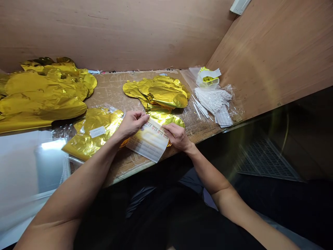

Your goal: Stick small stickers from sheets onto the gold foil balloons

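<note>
Between my two hands is a translucent plastic bag [149, 142] printed with rows of CE marks and red symbols. My left hand [131, 123] pinches its upper left corner, and my right hand [177, 136] pinches the upper right corner. The bag's lower end hangs toward me over the table edge. Just behind it lies a shiny gold foil balloon [169, 118], partly hidden by the bag and my hands. A pile of flat gold foil balloons [166, 92] sits farther back. Left of my left hand is a clear-bagged gold balloon [91, 128] with a white label [97, 132].
A large heap of gold foil balloons [44, 93] fills the back left. At the right lie a bundle of thin white straws [213, 99], small white slips [223, 116] and a yellow-and-white roll [208, 76]. Wooden panels [117, 34] stand behind the worktable [104, 85].
</note>
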A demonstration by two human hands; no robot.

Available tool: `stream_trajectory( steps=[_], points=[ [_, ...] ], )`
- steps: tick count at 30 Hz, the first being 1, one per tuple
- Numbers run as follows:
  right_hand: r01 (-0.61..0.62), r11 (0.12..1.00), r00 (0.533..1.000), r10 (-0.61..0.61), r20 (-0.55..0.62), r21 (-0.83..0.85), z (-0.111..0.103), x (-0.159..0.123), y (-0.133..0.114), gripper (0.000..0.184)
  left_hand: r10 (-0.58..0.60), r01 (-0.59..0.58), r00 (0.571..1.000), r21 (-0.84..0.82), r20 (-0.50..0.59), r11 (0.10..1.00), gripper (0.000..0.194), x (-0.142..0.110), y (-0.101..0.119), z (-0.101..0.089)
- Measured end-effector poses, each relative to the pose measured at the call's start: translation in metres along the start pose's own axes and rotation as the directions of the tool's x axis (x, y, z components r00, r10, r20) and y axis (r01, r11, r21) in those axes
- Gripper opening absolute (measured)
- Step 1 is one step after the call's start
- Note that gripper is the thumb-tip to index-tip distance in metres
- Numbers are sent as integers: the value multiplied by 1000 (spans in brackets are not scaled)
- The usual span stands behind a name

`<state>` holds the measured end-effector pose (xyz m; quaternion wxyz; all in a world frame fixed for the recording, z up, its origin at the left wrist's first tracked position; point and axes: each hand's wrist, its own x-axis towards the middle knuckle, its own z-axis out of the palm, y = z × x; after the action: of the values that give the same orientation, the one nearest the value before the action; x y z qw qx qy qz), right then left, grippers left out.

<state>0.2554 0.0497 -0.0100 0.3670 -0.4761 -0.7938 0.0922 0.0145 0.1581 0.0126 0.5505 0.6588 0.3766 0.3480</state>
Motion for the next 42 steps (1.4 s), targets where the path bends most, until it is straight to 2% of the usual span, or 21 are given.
stream_trajectory(
  steps=[6,9,12,16,20,25,29,32,34,35,36,38,40,42],
  points=[
    [179,983,981,-175,90,-42,0,-6,9,37,13,-13,1000,23,5,1000,40,-1,-3,-2],
    [141,988,987,-135,86,-69,-2,-7,8,34,15,-15,1000,22,1,1000,41,0,-4,-2],
    [74,996,997,-73,18,-54,-3,-4,3,28,11,-11,1000,15,13,1000,39,1,-5,-2],
    [-4,1000,997,3,-76,-23,-4,2,-5,37,2,-2,1000,-2,25,1000,37,1,-6,-2],
    [-30,988,1000,28,-12,-154,-2,2,-5,27,1,-1,1000,-1,11,1000,38,0,-3,-1],
    [15,975,1000,-13,13,-223,4,-8,2,27,-9,9,1000,-4,8,1000,37,0,-1,0],
    [46,984,999,-43,21,-173,5,-7,-3,19,-1,1,1000,9,11,1000,38,0,-3,-1],
    [-12,1000,996,12,-89,4,-3,-1,-13,15,26,-31,997,67,66,997,40,0,-4,-6],
    [-139,978,976,163,-146,158,-13,6,-16,18,76,-110,972,148,222,983,37,1,-4,-10],
    [-210,953,964,239,-119,217,-19,10,-15,19,105,-175,937,189,334,966,33,1,-4,-12],
    [-272,929,955,293,-50,251,-24,14,-13,18,129,-249,887,224,443,942,29,1,-4,-13],
    [-343,905,937,311,157,251,-31,22,-7,16,157,-384,784,270,601,883,26,1,-4,-14],
    [-346,918,903,269,334,196,-31,28,-1,15,166,-458,735,301,658,837,28,2,-7,-11],
    [-291,953,875,229,427,84,-26,31,1,15,167,-483,726,321,667,815,29,2,-10,-8]
  ],
)
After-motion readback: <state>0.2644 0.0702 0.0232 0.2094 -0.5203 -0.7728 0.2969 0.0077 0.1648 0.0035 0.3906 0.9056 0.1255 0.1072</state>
